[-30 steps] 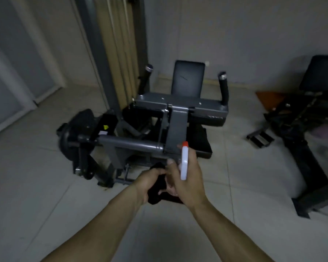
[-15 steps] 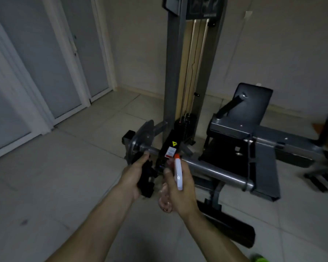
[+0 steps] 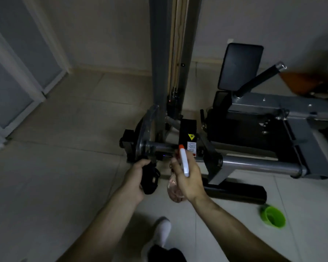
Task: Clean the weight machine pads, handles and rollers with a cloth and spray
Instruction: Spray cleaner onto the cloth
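- Centrally, the left hand (image 3: 134,178) grips a bunched black cloth (image 3: 151,179), fingers curled round it;
- just right, the right hand (image 3: 187,178) clasps a spray bottle (image 3: 184,163), orange tip towards the weight machine (image 3: 254,163);
- its black pad (image 3: 240,67) stands upper right, a handle (image 3: 257,80) beside it;
- a green cup (image 3: 273,216) lies lower right.
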The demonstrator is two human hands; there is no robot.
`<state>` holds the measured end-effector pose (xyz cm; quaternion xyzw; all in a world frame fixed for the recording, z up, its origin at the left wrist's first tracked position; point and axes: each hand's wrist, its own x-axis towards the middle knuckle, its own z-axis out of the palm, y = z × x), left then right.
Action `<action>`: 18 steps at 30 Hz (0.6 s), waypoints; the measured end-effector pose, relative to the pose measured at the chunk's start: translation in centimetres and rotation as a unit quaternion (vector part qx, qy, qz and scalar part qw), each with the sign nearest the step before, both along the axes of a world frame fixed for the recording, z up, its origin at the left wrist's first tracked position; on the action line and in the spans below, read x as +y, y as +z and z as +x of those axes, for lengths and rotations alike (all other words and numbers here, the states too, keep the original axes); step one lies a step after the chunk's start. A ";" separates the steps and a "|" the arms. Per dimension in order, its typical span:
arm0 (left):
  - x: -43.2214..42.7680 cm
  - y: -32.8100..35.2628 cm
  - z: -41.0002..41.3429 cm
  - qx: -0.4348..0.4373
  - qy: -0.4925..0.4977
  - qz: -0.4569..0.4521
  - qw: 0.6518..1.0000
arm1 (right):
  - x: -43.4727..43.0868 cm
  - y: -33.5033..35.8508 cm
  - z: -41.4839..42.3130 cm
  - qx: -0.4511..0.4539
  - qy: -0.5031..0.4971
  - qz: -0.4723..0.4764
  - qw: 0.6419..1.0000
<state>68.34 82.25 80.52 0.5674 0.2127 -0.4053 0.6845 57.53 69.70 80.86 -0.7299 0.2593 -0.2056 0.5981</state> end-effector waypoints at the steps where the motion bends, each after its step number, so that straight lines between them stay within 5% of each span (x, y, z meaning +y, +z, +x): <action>1: -0.5 -0.1 1.0 0.003 -0.009 0.002 1.000 | -0.3 0.0 0.9 -0.001 -0.013 -0.003 1.000; 8: -3.9 -0.1 9.9 -0.030 -0.118 0.051 0.991 | -2.8 -0.1 8.9 -0.014 -0.115 -0.023 0.993; 18: -4.8 -3.8 17.8 -0.079 -0.285 0.144 0.944 | 2.3 -5.8 10.7 0.110 -0.234 0.005 0.966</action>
